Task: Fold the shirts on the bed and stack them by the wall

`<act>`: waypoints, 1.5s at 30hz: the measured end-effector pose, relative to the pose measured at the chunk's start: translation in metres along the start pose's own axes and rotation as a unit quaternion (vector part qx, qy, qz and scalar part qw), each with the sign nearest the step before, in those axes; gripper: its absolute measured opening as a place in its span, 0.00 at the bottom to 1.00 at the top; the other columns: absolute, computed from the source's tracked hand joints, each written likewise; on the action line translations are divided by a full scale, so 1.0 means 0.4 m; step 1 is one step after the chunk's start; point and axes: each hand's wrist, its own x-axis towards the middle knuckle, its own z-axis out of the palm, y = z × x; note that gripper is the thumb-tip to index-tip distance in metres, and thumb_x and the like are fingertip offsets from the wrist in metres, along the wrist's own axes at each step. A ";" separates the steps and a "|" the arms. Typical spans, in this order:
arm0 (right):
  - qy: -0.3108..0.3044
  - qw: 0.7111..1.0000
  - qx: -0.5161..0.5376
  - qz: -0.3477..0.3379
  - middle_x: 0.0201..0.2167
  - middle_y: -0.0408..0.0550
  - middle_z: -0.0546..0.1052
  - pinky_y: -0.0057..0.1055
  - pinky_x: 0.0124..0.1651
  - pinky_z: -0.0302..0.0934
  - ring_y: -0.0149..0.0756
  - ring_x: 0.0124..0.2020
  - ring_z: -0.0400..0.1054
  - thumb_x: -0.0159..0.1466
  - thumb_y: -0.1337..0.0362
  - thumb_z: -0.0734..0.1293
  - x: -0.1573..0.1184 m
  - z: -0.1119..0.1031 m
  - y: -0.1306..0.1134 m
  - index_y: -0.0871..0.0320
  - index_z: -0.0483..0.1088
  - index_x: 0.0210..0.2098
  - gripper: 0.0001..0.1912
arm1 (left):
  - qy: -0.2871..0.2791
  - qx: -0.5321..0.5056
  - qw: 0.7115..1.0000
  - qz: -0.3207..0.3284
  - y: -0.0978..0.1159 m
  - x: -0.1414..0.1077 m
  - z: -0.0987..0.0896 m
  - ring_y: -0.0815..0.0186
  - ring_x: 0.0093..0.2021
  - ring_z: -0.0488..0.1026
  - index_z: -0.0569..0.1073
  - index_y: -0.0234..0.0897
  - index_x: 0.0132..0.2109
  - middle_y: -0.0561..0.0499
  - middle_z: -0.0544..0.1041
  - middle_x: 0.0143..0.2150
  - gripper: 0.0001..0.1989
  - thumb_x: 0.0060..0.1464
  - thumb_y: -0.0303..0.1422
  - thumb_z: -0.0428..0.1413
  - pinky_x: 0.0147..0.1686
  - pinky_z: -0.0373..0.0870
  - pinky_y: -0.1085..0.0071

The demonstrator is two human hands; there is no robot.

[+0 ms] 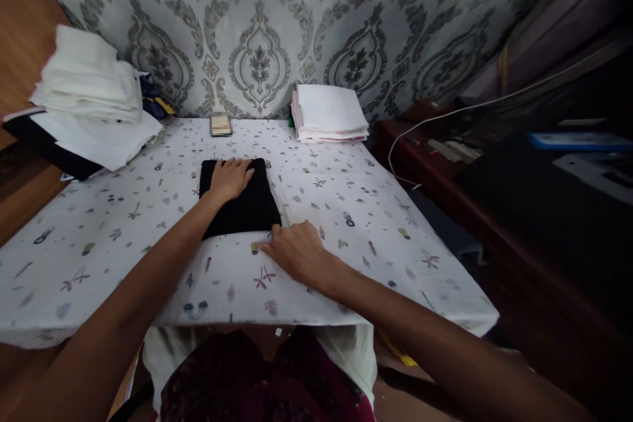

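Observation:
A black cloth, folded into a flat rectangle, lies on the patterned white tablecloth. My left hand rests palm down on its far half, fingers stretched out flat. At the near right corner of the cloth is my right hand, its fingers curled and the thumb pointing left. That corner appears pinched in the fingers, though the fingertips are partly hidden.
Folded white cloths are piled at the table's left end, over white and black fabric. Another white folded stack stands at the back, near a small framed item. A white cable runs over the dark furniture at right.

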 end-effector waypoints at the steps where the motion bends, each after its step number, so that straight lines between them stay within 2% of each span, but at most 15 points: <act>1: 0.001 1.000 0.003 -0.001 0.29 0.58 0.79 0.37 0.35 0.64 0.45 0.34 0.76 0.73 0.46 0.55 0.000 0.000 0.000 0.63 0.74 0.43 0.27 | -0.012 -0.003 1.000 -0.004 -0.002 0.007 -0.005 0.49 0.68 0.60 0.64 0.41 0.65 0.40 0.69 0.66 0.25 0.67 0.42 0.39 0.65 0.48 0.46; 4: 0.015 1.000 0.004 -0.011 0.29 0.58 0.79 0.37 0.35 0.63 0.46 0.34 0.76 0.72 0.48 0.56 -0.005 -0.003 0.001 0.63 0.73 0.43 0.25 | -0.058 -0.012 0.998 -0.024 -0.006 0.051 -0.024 0.46 0.62 0.68 0.68 0.39 0.62 0.38 0.73 0.62 0.26 0.65 0.45 0.41 0.60 0.58 0.46; 7: 0.028 0.999 -0.013 -0.021 0.28 0.57 0.78 0.37 0.36 0.63 0.45 0.34 0.76 0.73 0.49 0.57 -0.014 -0.008 0.003 0.63 0.73 0.43 0.24 | -0.082 -0.019 0.996 -0.028 -0.004 0.122 -0.038 0.46 0.54 0.74 0.74 0.35 0.54 0.35 0.77 0.55 0.26 0.63 0.48 0.43 0.52 0.66 0.52; 11: 0.037 0.998 -0.021 -0.043 0.26 0.54 0.77 0.36 0.33 0.62 0.43 0.32 0.75 0.73 0.49 0.57 -0.021 -0.010 0.008 0.60 0.74 0.41 0.23 | -0.091 -0.036 0.995 -0.007 0.001 0.199 -0.034 0.51 0.49 0.75 0.77 0.35 0.44 0.38 0.80 0.49 0.23 0.58 0.50 0.49 0.46 0.68 0.62; 15: 0.043 0.997 -0.025 -0.055 0.27 0.52 0.76 0.36 0.31 0.61 0.41 0.30 0.73 0.73 0.49 0.55 -0.019 -0.005 0.016 0.58 0.75 0.40 0.24 | -0.099 -0.065 0.993 0.011 -0.005 0.221 -0.022 0.58 0.39 0.75 0.76 0.37 0.34 0.45 0.81 0.35 0.19 0.54 0.49 0.54 0.38 0.67 0.68; 18: 0.033 0.996 -0.031 -0.080 0.27 0.51 0.75 0.34 0.29 0.60 0.39 0.28 0.72 0.74 0.52 0.55 -0.016 0.001 0.025 0.57 0.76 0.42 0.22 | -0.083 -0.081 0.993 0.021 -0.007 0.215 -0.015 0.60 0.38 0.74 0.74 0.37 0.33 0.47 0.80 0.36 0.15 0.56 0.45 0.53 0.38 0.67 0.69; 21: 0.017 0.992 -0.050 -0.112 0.30 0.49 0.74 0.32 0.29 0.58 0.38 0.29 0.72 0.73 0.61 0.60 -0.017 0.000 0.035 0.48 0.74 0.50 0.13 | -0.028 -0.079 0.996 -0.005 -0.003 0.207 -0.007 0.56 0.45 0.73 0.73 0.37 0.43 0.43 0.78 0.43 0.13 0.60 0.40 0.49 0.43 0.67 0.64; 24: -0.012 0.989 -0.063 -0.130 0.33 0.47 0.74 0.31 0.28 0.57 0.38 0.30 0.72 0.68 0.70 0.64 -0.020 -0.014 0.040 0.41 0.72 0.54 0.19 | 0.014 -0.070 0.997 -0.041 0.001 0.203 0.006 0.52 0.50 0.72 0.70 0.38 0.49 0.39 0.77 0.48 0.14 0.63 0.37 0.44 0.47 0.67 0.59; 27: -0.026 0.990 -0.060 -0.125 0.34 0.48 0.75 0.31 0.27 0.56 0.38 0.29 0.72 0.68 0.72 0.63 -0.020 -0.028 0.039 0.45 0.74 0.49 0.17 | 0.015 -0.071 0.996 -0.045 0.006 0.204 0.018 0.50 0.52 0.72 0.69 0.39 0.49 0.39 0.77 0.48 0.12 0.63 0.36 0.46 0.48 0.67 0.58; 30: -0.034 0.991 -0.052 -0.118 0.38 0.51 0.77 0.31 0.28 0.58 0.39 0.30 0.74 0.71 0.69 0.60 -0.015 -0.030 0.037 0.48 0.75 0.48 0.14 | -0.011 -0.086 0.996 -0.024 0.002 0.207 0.016 0.53 0.48 0.73 0.71 0.39 0.44 0.42 0.78 0.45 0.10 0.61 0.38 0.50 0.46 0.67 0.61; 32: -0.033 0.995 -0.028 -0.090 0.36 0.54 0.78 0.33 0.30 0.59 0.41 0.31 0.75 0.72 0.62 0.59 -0.015 -0.026 0.039 0.54 0.74 0.49 0.13 | -0.029 -0.103 0.994 -0.006 -0.016 0.207 -0.001 0.57 0.45 0.73 0.72 0.39 0.42 0.44 0.79 0.44 0.12 0.61 0.41 0.50 0.45 0.68 0.64; 35: -0.022 0.998 0.049 -0.042 0.30 0.54 0.79 0.35 0.31 0.60 0.44 0.31 0.75 0.73 0.55 0.57 -0.025 -0.024 0.047 0.61 0.72 0.52 0.20 | -0.047 -0.123 0.991 0.006 -0.079 0.191 -0.047 0.60 0.43 0.73 0.72 0.38 0.43 0.46 0.79 0.44 0.16 0.62 0.43 0.46 0.45 0.67 0.67; 40: 0.070 0.974 0.213 0.006 0.36 0.49 0.80 0.32 0.36 0.60 0.38 0.35 0.75 0.73 0.58 0.55 -0.041 -0.030 0.068 0.55 0.74 0.42 0.17 | -0.045 -0.122 0.991 -0.029 -0.201 0.112 -0.123 0.58 0.43 0.73 0.73 0.36 0.42 0.44 0.78 0.42 0.14 0.59 0.39 0.47 0.46 0.67 0.64; 43: 0.103 0.963 0.241 0.067 0.44 0.52 0.78 0.32 0.39 0.61 0.39 0.41 0.74 0.72 0.58 0.57 -0.020 -0.031 0.080 0.57 0.72 0.46 0.14 | -0.002 -0.122 0.992 -0.028 -0.209 0.039 -0.147 0.57 0.50 0.72 0.71 0.35 0.48 0.42 0.77 0.49 0.16 0.59 0.37 0.46 0.51 0.67 0.62; 45: 0.098 0.958 0.254 0.094 0.46 0.54 0.77 0.32 0.41 0.62 0.41 0.45 0.73 0.71 0.57 0.59 0.003 -0.029 0.088 0.59 0.68 0.52 0.16 | 0.046 -0.129 0.990 0.009 -0.171 -0.024 -0.153 0.57 0.53 0.71 0.70 0.35 0.51 0.41 0.75 0.52 0.17 0.60 0.38 0.45 0.53 0.66 0.61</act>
